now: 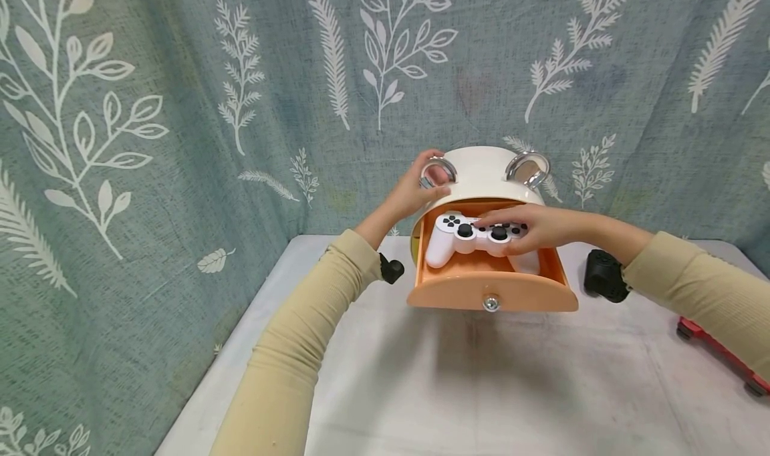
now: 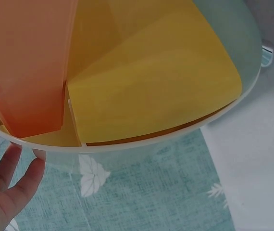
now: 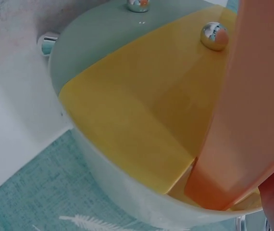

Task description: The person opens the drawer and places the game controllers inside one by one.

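Observation:
A white rounded drawer box [image 1: 481,165] with chrome rings on top stands at the back of the table. Its orange drawer [image 1: 457,292] is pulled out and holds a white game controller [image 1: 444,245]. My right hand [image 1: 535,225] grips the controller's right half, fingers over the top and thumb lower down, hiding part of it. With my left hand [image 1: 415,188] I hold the box's upper left side by the chrome ring [image 1: 442,168]. In the left wrist view, fingers [image 2: 26,185] touch the box's edge. The right wrist view barely shows my right hand.
Below the orange drawer, a yellow drawer [image 3: 142,106] and a green one [image 3: 98,38] are closed. A red object [image 1: 716,349] with black ends lies by the right sleeve on the white table [image 1: 421,402]. Black devices [image 1: 604,275] sit near both cuffs. A leaf-patterned curtain [image 1: 271,75] hangs behind.

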{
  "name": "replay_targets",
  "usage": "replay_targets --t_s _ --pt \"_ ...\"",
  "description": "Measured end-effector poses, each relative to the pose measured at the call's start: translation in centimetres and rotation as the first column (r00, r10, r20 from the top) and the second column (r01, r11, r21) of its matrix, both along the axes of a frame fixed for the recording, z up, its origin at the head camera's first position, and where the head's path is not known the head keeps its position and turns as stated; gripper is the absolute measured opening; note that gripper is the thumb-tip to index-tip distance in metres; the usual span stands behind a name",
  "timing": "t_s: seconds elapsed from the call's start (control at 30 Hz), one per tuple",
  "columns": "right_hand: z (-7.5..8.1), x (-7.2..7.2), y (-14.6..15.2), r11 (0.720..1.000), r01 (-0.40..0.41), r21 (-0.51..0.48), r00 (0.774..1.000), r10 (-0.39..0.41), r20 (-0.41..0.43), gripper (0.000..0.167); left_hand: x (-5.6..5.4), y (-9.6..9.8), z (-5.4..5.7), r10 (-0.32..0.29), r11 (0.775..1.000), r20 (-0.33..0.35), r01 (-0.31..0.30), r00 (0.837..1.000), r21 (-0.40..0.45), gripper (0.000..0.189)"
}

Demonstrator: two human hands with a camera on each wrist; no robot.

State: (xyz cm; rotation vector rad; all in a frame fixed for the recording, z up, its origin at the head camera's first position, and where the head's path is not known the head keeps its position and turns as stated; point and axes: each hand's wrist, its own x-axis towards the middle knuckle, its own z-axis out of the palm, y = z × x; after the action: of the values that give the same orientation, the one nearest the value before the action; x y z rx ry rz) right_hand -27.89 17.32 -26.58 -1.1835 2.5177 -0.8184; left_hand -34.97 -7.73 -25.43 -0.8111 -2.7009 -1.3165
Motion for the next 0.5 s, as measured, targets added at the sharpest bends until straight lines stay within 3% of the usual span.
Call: replay_targets --t_s 0.33,0.5 --pt "0.20 -0.31 0.50 0.997 -0.069 -0.018 0.997 0.070 0.026 0.049 -0.01 0.02 0.07 0.002 1.000 0.007 -0.002 1.000 0.007 0.063" --pt "0.44 -0.09 0.57 0.998 -0.060 -0.010 0.997 0.061 0.041 0.050 -0.01 0.05 0.02 0.006 1.000 0.008 -0.006 1.000 0.000 0.064"
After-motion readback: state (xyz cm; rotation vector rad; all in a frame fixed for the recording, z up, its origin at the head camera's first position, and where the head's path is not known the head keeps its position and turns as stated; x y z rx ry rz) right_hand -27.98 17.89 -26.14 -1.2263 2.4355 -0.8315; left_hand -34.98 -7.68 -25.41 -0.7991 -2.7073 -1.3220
